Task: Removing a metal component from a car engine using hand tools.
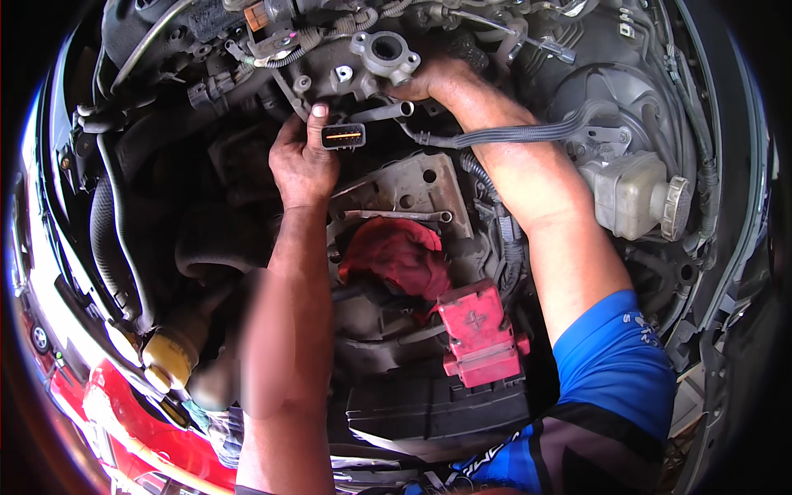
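My left hand point(305, 165) is in the engine bay, thumb pointing up and fingers curled behind metal parts. What they grip is hidden. Right beside the thumb is a black rectangular electrical connector point(343, 137). A grey metal pipe end point(406, 109) sticks out just above it. My right hand point(429, 80) reaches in behind a grey metal flange point(384, 54) with a round opening. Its fingers are out of sight behind the flange and the dark parts around it. A ribbed grey wiring harness point(520, 134) crosses over my right forearm.
Below the hands lie a ring spanner point(396, 216) and a red cloth point(400, 252) on a metal tray. Nearer stands a black battery point(437, 412) with a red terminal cover point(478, 334). A fluid reservoir point(631, 194) is at the right, a yellow cap point(169, 359) at the left.
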### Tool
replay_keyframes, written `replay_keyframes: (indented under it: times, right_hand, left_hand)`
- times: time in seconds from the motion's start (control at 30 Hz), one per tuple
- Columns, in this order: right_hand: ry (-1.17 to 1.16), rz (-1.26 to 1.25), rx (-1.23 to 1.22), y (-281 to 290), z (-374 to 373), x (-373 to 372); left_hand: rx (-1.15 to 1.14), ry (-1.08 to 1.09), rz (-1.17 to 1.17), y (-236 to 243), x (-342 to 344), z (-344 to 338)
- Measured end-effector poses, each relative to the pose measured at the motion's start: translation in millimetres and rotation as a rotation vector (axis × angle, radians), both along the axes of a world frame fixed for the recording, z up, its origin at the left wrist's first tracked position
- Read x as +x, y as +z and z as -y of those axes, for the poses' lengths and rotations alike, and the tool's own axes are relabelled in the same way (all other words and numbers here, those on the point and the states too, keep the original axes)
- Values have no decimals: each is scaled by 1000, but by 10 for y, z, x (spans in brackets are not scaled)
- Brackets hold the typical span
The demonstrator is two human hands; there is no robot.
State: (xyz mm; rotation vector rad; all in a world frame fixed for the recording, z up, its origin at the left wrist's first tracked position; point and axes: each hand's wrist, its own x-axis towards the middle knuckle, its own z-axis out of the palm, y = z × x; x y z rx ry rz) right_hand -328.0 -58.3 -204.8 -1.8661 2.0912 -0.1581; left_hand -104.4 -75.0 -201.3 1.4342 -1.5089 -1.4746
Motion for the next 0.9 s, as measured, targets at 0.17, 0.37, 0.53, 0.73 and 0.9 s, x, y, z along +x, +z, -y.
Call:
replay_keyframes:
  times: [0.17, 0.37, 0.53, 0.73, 0.9]
  right_hand:
    - [8, -43, -27, 142, 35, 47]
    - [-52, -34, -80, -133, 43, -61]
    - [-49, 167, -25, -52, -11, -72]
    - [-208, -244, 22, -73, 16, -39]
    - [-103, 0, 136, 29, 67, -109]
  left_hand:
    - [0, -3, -16, -1, 37, 10]
    - [41, 6, -72, -36, -9, -9]
    - [-72, 11, -24, -37, -3, 2]
    - [-81, 7, -26, -48, 5, 3]
    - [-96, -1, -28, -43, -2, -10]
